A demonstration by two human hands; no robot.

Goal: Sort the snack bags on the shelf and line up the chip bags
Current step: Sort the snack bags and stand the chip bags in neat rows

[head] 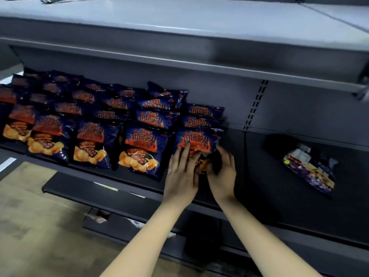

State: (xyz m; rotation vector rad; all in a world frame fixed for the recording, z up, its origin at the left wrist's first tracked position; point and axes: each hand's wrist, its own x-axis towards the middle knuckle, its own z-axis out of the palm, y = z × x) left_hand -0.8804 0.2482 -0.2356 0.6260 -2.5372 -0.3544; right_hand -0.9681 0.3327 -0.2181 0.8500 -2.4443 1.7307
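— Where is the front chip bag [196, 139]?
— At the right end of the row of dark blue chip bags [89, 136], leaning upright on the dark shelf [253, 182], with more bags lined up behind it.
— And the hands?
— The left hand [180, 172] lies flat on its lower front, fingers straight. The right hand [221, 172] curls round its lower right edge.
— Anything else?
— A purple snack bag [311, 170] lies alone on the shelf, well apart to the right.

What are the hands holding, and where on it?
The rightmost front dark blue foil chip bag: the left hand presses flat on its lower left, and the right hand grips its lower right edge.
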